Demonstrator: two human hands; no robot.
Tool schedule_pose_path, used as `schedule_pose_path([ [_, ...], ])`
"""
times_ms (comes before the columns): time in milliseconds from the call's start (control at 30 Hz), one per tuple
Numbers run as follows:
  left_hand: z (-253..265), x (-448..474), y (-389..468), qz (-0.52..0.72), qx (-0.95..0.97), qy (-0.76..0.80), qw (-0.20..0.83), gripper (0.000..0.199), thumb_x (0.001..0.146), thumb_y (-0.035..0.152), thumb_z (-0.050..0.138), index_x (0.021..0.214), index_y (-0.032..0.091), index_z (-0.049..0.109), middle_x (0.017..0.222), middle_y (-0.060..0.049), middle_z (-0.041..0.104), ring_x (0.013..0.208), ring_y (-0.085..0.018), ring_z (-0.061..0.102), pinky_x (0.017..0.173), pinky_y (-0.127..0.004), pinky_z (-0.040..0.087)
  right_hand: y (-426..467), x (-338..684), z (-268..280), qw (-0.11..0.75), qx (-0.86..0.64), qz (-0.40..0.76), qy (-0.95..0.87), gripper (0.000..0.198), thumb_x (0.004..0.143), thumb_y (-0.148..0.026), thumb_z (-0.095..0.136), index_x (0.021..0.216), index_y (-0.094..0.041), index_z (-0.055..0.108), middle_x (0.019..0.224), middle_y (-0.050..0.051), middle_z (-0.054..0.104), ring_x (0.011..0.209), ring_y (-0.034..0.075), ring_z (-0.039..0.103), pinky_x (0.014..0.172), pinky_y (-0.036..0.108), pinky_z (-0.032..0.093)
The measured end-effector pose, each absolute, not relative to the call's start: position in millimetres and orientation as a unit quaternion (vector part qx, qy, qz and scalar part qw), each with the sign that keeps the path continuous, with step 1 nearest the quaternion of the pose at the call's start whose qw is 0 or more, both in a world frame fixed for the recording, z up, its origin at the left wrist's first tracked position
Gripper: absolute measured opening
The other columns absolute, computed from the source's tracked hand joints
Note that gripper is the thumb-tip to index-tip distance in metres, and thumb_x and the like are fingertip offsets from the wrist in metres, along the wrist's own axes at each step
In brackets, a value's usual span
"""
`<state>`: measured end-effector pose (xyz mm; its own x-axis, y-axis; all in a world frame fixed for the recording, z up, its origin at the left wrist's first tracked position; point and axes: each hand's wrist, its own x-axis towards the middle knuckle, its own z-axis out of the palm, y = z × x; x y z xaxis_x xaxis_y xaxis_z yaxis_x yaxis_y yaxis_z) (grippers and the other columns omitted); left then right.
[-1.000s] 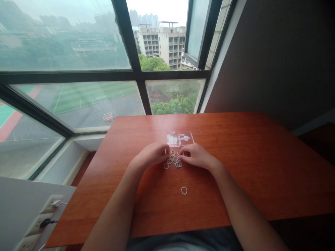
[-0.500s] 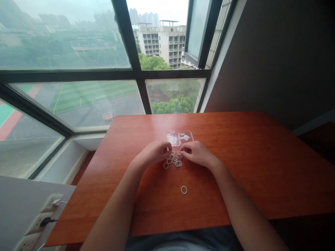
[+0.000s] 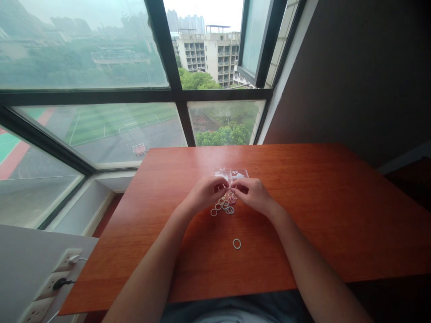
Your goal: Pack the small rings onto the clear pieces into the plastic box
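Observation:
A cluster of small rings (image 3: pixel 230 210), pale and greenish with a pink one among them, lies on the table just below my hands. My left hand (image 3: pixel 209 193) is closed, thumb and fingers pinched above the rings. Opposite it, my right hand (image 3: pixel 251 193) pinches too, its fingertips meeting those of the left. A tiny pale bit shows between the fingertips, too small to name. Behind the hands lies a clear plastic case (image 3: pixel 239 172) with white shapes on it, partly covered by my fingers. One separate ring (image 3: pixel 237 243) rests nearer to me.
The reddish-brown wooden table (image 3: pixel 319 202) reaches to the windows. A dark window frame (image 3: pixel 134 96) stands beyond its far edge, with one pane swung open. On the low wall at left are power sockets (image 3: pixel 50 283) with plugs and cords. A dark wall rises at right.
Both hands have moved inward and slightly away from me, and their fingertips now meet. They cover more of the clear case. The separate ring has stayed put.

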<state>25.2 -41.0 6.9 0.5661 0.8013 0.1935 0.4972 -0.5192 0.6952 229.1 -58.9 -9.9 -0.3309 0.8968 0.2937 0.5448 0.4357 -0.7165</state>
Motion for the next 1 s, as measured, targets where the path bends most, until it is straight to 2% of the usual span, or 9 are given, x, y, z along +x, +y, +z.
schedule_pose_path([
  [133, 6.3, 25.8, -41.1, 0.263, 0.835, 0.386, 0.291, 0.016, 0.087, 0.023, 0.054, 0.085, 0.014, 0.067, 0.068, -0.001, 0.062, 0.059, -0.009, 0.050, 0.056, -0.019, 0.038, -58.3, 229.4, -10.8, 0.338, -0.473, 0.250, -0.774, 0.011, 0.085, -0.024, 0.061, 0.087, -0.019, 0.071, 0.071, -0.001, 0.067, 0.059, 0.010, 0.054, 0.060, 0.022, 0.040],
  [333, 7.1, 15.8, -33.4, 0.383, 0.768, 0.475, 0.196, 0.014, 0.086, 0.027, 0.057, 0.084, 0.017, 0.067, 0.072, -0.001, 0.066, 0.062, -0.010, 0.057, 0.060, -0.021, 0.043, -56.0, 233.4, -14.2, 0.279, -0.506, 0.215, -0.787, 0.012, 0.085, -0.024, 0.061, 0.091, -0.021, 0.071, 0.074, 0.000, 0.068, 0.064, 0.011, 0.057, 0.064, 0.023, 0.040],
  [500, 0.5, 4.2, -24.2, 0.408, 0.727, 0.526, 0.172, 0.017, 0.086, 0.031, 0.058, 0.083, 0.017, 0.068, 0.074, -0.002, 0.068, 0.062, -0.011, 0.058, 0.059, -0.022, 0.044, -58.5, 230.1, -17.6, 0.208, -0.542, 0.167, -0.797, 0.033, 0.088, -0.025, 0.056, 0.120, -0.025, 0.066, 0.081, 0.002, 0.070, 0.072, 0.016, 0.062, 0.068, 0.026, 0.042],
  [567, -4.5, 3.4, -21.9, 0.400, 0.728, 0.530, 0.170, 0.017, 0.086, 0.031, 0.058, 0.083, 0.017, 0.068, 0.076, -0.002, 0.069, 0.062, -0.012, 0.058, 0.060, -0.022, 0.044, -59.7, 228.0, -18.8, 0.189, -0.542, 0.161, -0.803, 0.038, 0.088, -0.025, 0.057, 0.125, -0.025, 0.063, 0.088, 0.003, 0.071, 0.076, 0.017, 0.064, 0.069, 0.026, 0.042],
  [700, -11.4, 5.6, -19.9, 0.388, 0.735, 0.529, 0.170, 0.016, 0.086, 0.030, 0.057, 0.084, 0.018, 0.068, 0.079, -0.003, 0.070, 0.064, -0.012, 0.059, 0.061, -0.023, 0.045, -60.2, 226.1, -19.7, 0.193, -0.529, 0.161, -0.811, 0.036, 0.087, -0.022, 0.057, 0.123, -0.023, 0.063, 0.102, 0.006, 0.071, 0.086, 0.018, 0.064, 0.075, 0.026, 0.044],
  [1000, -14.6, 8.5, -20.7, 0.362, 0.752, 0.527, 0.161, 0.015, 0.086, 0.028, 0.056, 0.085, 0.018, 0.067, 0.080, -0.003, 0.070, 0.066, -0.012, 0.058, 0.064, -0.023, 0.045, -61.8, 222.2, -19.4, 0.205, -0.493, 0.167, -0.829, 0.030, 0.086, -0.018, 0.056, 0.115, -0.022, 0.064, 0.103, 0.005, 0.069, 0.087, 0.017, 0.062, 0.077, 0.027, 0.045],
])
